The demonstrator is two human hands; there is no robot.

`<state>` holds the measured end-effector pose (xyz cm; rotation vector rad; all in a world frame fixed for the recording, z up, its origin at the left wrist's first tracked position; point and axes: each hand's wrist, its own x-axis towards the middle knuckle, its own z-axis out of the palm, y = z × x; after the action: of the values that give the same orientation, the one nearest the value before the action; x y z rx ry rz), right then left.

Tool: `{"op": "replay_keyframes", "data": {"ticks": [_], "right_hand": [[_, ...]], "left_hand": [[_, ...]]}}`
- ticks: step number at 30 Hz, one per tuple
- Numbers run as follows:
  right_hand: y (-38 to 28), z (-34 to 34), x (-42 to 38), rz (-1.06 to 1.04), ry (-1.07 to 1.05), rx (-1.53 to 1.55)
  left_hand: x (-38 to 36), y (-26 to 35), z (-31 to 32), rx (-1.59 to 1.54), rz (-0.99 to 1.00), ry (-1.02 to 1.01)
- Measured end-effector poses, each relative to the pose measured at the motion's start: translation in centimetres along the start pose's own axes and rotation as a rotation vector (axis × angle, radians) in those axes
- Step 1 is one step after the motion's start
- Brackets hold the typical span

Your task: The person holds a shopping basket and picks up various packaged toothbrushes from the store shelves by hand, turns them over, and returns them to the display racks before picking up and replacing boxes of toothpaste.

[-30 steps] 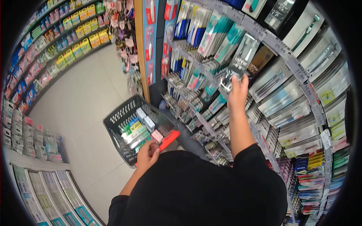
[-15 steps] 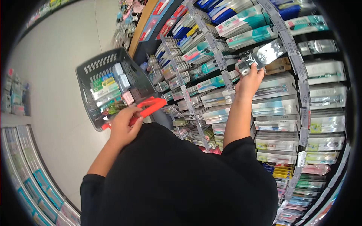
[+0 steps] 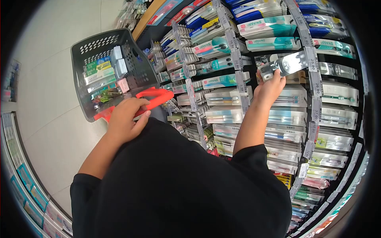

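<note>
My right hand (image 3: 270,89) grips one end of a black and clear toothbrush pack (image 3: 287,64), held slanting in front of the rack. Its fingers wrap round the pack's near end, and part of the front is under my thumb. My left hand (image 3: 129,118) is closed round the red handle (image 3: 158,99) of a dark grey shopping basket (image 3: 77,85). Inside the basket lie several toothpaste boxes (image 3: 100,75), a pale blue box (image 3: 120,67) and a small pink box (image 3: 122,85).
Hanging toothbrush packs (image 3: 274,43) fill the rack ahead and to the right, with price-tag strips (image 3: 316,93) standing out between rows. A wooden shelf edge (image 3: 149,18) rises behind the basket. Pale floor tiles (image 3: 43,146) run along the left, beside another shelf (image 3: 24,190).
The toothbrush pack in my right hand has shifted slightly right and lies flatter. The basket appears a little higher and further left, as the view has moved. Both hands keep their hold.
</note>
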<state>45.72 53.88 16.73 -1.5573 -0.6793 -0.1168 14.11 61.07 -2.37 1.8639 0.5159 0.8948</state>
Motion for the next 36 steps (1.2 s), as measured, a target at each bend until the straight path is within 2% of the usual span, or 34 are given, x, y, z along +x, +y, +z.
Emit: {"op": "replay_keyframes", "data": {"ticks": [20, 30, 36], "right_hand": [[-0.4, 0.6, 0.6, 0.082, 0.019, 0.005], [-2.0, -3.9, 0.7, 0.090, 0.030, -0.214], [-1.5, -4.6, 1.7, 0.157, 0.015, -0.179]], "left_hand": [[-0.4, -1.1, 0.0, -0.132, 0.058, 0.082], [-0.4, -0.8, -0.2, -0.170, 0.009, 0.063], [-0.5, -0.8, -0.4, -0.179, 0.009, 0.067]]}}
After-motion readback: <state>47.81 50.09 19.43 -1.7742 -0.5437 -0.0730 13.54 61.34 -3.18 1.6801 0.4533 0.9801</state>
